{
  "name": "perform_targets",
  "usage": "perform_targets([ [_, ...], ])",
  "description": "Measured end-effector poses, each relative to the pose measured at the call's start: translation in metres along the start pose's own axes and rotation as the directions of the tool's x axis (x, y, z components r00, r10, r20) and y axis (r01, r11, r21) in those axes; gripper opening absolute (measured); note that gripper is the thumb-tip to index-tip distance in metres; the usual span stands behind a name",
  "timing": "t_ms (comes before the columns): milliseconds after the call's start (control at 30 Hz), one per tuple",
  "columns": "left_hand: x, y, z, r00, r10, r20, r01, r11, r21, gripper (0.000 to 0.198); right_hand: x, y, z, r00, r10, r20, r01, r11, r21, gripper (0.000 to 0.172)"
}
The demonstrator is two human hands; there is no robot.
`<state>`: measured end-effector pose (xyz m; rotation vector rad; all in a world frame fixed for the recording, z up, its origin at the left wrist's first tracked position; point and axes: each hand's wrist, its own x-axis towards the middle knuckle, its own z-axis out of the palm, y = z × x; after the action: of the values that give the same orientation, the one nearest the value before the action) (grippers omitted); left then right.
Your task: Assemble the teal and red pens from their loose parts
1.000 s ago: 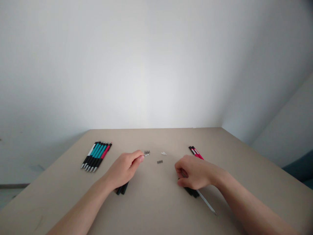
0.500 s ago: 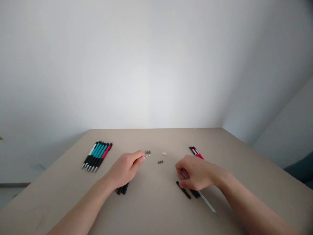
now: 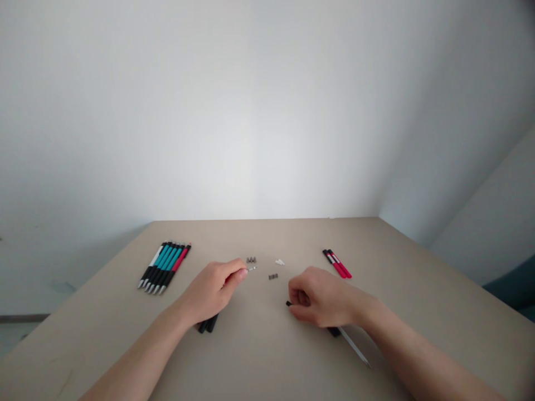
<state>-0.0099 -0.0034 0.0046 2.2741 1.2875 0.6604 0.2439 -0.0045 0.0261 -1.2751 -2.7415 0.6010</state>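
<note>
A single black tube (image 3: 288,303) shows its end at the thumb of the right hand (image 3: 317,298), right of the frame's lower centre; those fingers are curled narrow and seem to pinch it. Its long axis is mostly hidden, seeming to run rightward into that hand, while the left hand (image 3: 217,289) is farther off, pinching one slim silver-tipped piece (image 3: 252,269) that points rightward. Near mid-frame on the tabletop (image 3: 259,351) lie three metal cones (image 3: 251,260), apparently three springs (image 3: 273,276) and a few white bits (image 3: 280,262), too small to count. Two red barrels (image 3: 339,266) lie at centre right, one white rod (image 3: 355,348) lower right beside partly hidden black parts (image 3: 334,332); two black grips (image 3: 212,323) show below the left hand. Among overlapping pens (image 3: 166,266) at left, one is white, one red, several teal.
</note>
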Motion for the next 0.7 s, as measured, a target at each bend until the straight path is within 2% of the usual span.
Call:
perform_targets([
  [167, 0.0, 0.002, -0.001, 0.998, 0.061, 0.027, -0.061, 0.998, -0.005, 0.031, 0.008, 0.0, 0.003, 0.966, -0.067, -0.251, 0.1, 0.988, 0.119, 0.013],
  [267, 0.001, 0.003, -0.002, 0.994, 0.098, 0.056, -0.097, 0.995, -0.024, 0.031, 0.012, -0.002, 0.005, 0.931, -0.118, -0.345, 0.167, 0.979, 0.118, 0.013],
  [400, 0.001, 0.005, -0.005, 0.989, 0.12, 0.088, -0.117, 0.992, -0.047, 0.03, 0.016, -0.004, 0.005, 0.894, -0.195, -0.402, 0.247, 0.966, 0.08, 0.011],
  [700, 0.002, 0.007, -0.006, 0.984, 0.146, 0.105, -0.142, 0.989, -0.045, 0.031, 0.017, -0.008, 0.002, 0.847, -0.239, -0.475, 0.3, 0.952, 0.056, 0.009],
])
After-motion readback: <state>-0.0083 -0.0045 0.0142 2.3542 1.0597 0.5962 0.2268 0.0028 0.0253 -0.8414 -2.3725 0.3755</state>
